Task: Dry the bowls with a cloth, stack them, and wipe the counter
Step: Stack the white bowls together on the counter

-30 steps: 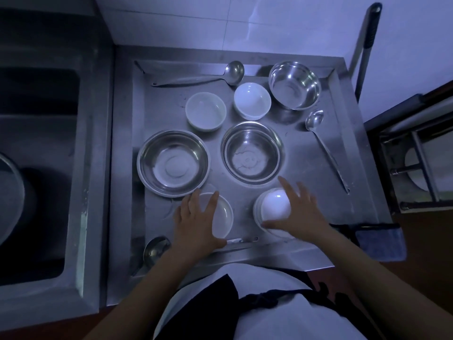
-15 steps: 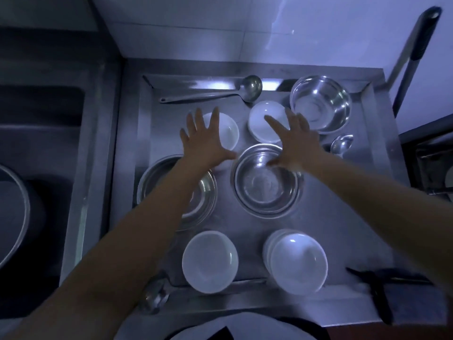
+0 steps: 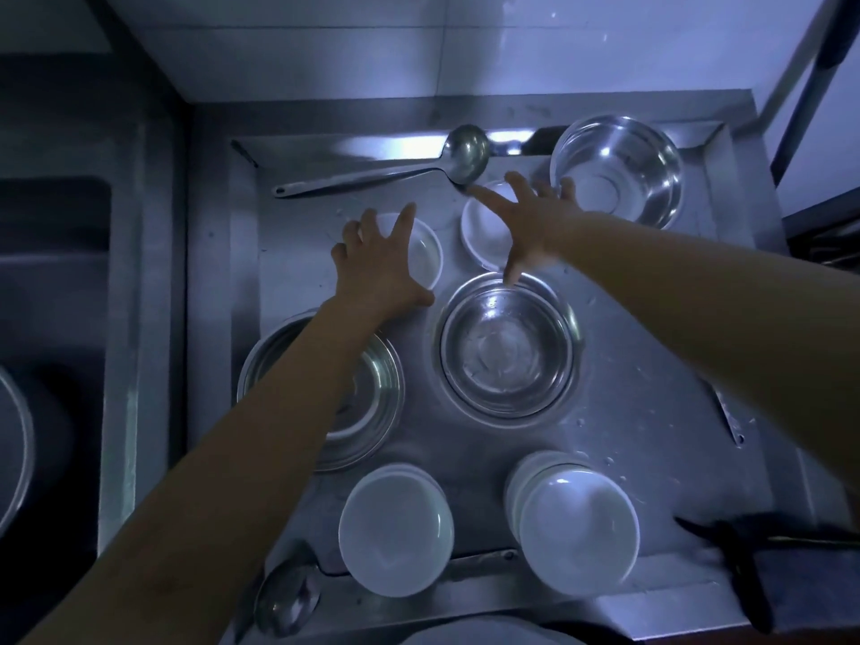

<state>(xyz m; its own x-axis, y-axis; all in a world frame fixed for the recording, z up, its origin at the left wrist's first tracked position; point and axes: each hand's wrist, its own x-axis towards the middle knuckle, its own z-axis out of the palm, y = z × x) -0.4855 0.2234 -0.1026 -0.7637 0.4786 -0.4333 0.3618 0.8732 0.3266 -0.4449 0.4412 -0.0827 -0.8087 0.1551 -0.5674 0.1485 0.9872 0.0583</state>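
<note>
Head view: left hand (image 3: 379,265) spread wide over small white bowl (image 3: 419,253), right hand (image 3: 535,225) splayed above second white bowl (image 3: 486,228), both holding nothing. Ceramic likely: light, stiff, breakable, probably wet and slick on steel surface (image 3: 628,346). Best pinched at rim, thumb inside. Steel bowl (image 3: 505,351) just nearside of right hand.

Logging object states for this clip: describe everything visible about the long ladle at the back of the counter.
The ladle looks like polished steel: a round, deep scoop at its right end and a long thin handle running left, with what may be a hole at the tip. It lies flat on the wet steel counter along the back edge. The right hand reaches close below the scoop; contact is unclear.
</note>
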